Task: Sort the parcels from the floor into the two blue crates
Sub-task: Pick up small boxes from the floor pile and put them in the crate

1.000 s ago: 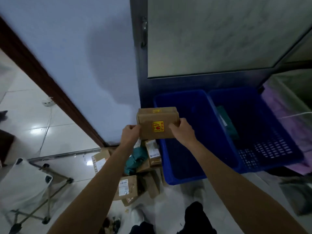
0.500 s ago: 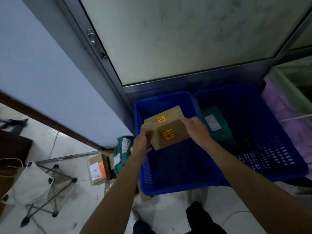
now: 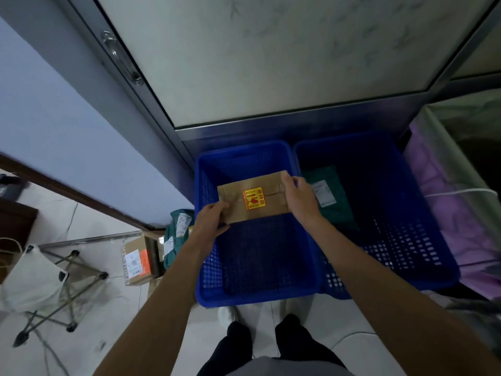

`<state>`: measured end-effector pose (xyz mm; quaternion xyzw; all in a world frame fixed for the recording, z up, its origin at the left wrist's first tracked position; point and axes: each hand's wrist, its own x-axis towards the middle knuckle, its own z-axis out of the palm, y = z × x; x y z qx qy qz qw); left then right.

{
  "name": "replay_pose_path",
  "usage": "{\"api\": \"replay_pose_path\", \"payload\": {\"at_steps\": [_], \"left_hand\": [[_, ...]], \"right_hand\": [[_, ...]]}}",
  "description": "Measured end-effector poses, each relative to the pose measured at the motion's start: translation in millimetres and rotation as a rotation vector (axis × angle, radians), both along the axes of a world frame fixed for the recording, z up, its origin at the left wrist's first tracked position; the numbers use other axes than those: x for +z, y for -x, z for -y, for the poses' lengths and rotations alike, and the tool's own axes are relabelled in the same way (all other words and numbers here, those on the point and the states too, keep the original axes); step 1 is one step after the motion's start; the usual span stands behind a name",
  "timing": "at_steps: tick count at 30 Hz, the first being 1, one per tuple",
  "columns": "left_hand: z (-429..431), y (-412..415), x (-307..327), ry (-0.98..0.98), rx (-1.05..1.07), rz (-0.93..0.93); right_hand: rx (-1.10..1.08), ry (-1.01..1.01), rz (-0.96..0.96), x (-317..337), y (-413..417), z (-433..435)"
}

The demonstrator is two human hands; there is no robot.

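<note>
I hold a brown cardboard box (image 3: pixel 253 199) with a yellow and red sticker over the inside of the left blue crate (image 3: pixel 206 280). My left hand (image 3: pixel 210 221) grips its near left corner and my right hand (image 3: pixel 299 198) grips its right end. The left crate's mesh bottom shows nothing else inside. The right blue crate (image 3: pixel 423 240) stands against it and holds a green mailer bag (image 3: pixel 333 202) with a white label. More parcels lie on the floor to the left: green bags (image 3: pixel 177 234) and a cardboard box (image 3: pixel 137 260) with an orange label.
A metal-framed door (image 3: pixel 271 58) rises right behind the crates, with a blue wall (image 3: pixel 67 123) to its left. A folding stool with white fabric (image 3: pixel 38 278) stands at the left on the tiled floor. Purple cloth (image 3: pixel 447 202) lies right of the crates. My legs and feet are at the bottom centre.
The box has gone from in front of the wall, above the floor pile, to the right and down into the left crate's opening, turning its stickered face upward. Both hands stayed on it.
</note>
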<state>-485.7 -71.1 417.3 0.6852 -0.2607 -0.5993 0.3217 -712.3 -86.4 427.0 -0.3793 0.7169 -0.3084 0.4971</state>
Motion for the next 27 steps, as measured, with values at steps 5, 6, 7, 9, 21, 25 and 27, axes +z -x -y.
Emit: {"api": "replay_pose_path", "payload": {"at_steps": [5,6,7,9,21,25,27], "left_hand": [[3.4,11.5,13.0,0.044,-0.041,-0.087],[4.6,11.6,14.7,0.052,-0.048,-0.106],[6.4,11.2,16.9,0.056,-0.048,-0.125],[10.9,7.3,17.7,0.05,-0.056,-0.145],[17.9,-8.5,15.7,-0.076,-0.057,-0.346],[10.2,-12.0,0.0,-0.097,-0.032,-0.27],[5.2,-11.8,-15.4,-0.116,-0.09,-0.235]], "right_hand": [[-0.11,-0.011,0.031,9.9,1.2,-0.2],[-0.14,-0.02,0.039,8.2,2.5,1.5],[-0.168,-0.041,0.066,7.9,3.9,2.9],[-0.222,-0.083,0.15,5.8,5.0,6.1],[-0.176,0.052,0.332,-3.2,-3.4,3.5],[-0.121,-0.177,0.32,-30.4,-8.9,-0.9],[-0.098,-0.263,0.342,-47.5,-15.5,-8.0]]}}
